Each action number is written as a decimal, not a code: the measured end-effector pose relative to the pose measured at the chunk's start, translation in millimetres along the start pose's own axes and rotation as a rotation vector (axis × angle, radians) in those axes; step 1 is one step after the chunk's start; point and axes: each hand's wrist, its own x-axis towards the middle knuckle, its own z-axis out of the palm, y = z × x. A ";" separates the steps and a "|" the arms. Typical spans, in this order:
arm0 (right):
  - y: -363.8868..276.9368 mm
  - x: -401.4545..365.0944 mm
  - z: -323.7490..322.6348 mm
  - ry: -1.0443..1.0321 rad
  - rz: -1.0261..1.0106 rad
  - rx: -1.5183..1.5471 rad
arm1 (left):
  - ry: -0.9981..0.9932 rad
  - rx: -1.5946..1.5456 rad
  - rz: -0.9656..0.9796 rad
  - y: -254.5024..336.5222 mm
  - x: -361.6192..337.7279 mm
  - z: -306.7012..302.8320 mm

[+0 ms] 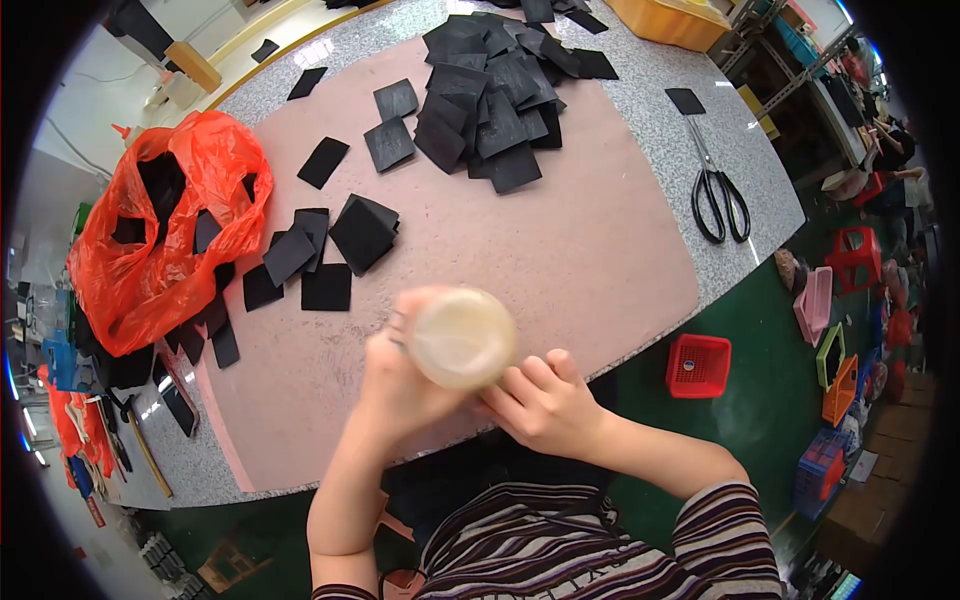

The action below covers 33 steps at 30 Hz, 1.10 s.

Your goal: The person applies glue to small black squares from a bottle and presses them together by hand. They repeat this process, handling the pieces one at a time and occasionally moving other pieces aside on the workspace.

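Observation:
My left hand (400,385) is wrapped round a round, cream-coloured translucent container (462,340), held up above the near edge of the pink mat. Its round end faces the camera and is slightly blurred. Close against its lower right side, my right hand (545,405) has its fingers curled; what they hold, if anything, is hidden. Left of and beyond the hands, several loose black square pieces (365,235) lie on the pink mat (560,240). A large heap of similar black pieces (490,95) is at the mat's far side.
A red plastic bag (215,165) with black pieces in it stands at the left. Black-handled scissors (718,200) lie on the speckled tabletop (650,95) at the right. A yellow container (670,22) is at the back. On the green floor stands a red basket (699,366).

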 end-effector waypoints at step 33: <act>76.6 202.3 31.1 -0.130 -0.317 0.315 | 0.483 -0.451 -0.237 -26.5 -79.3 -73.6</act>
